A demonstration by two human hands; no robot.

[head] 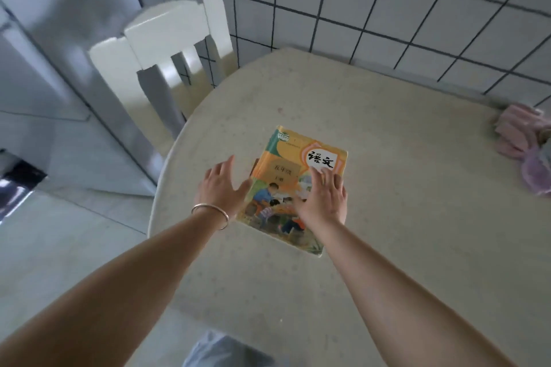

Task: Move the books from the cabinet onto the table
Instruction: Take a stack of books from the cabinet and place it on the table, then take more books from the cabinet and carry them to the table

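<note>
A colourful book lies flat on the bench at mid-frame, seemingly atop another, so at least one is delivered. The right hand presses its cover with straight fingers; the left hand is spread, released, touching its edge. Whether books remain in the cabinet cannot be told.

I stand in a domestic room, likely a home dining corner. Indicators: a wall of white square tiles with dark grout; a round cream desk; a white slatted chair pushed against it; a schoolbook on the desk; crumpled pink cloth at the desk's far edge; pale floor tiles.
</note>
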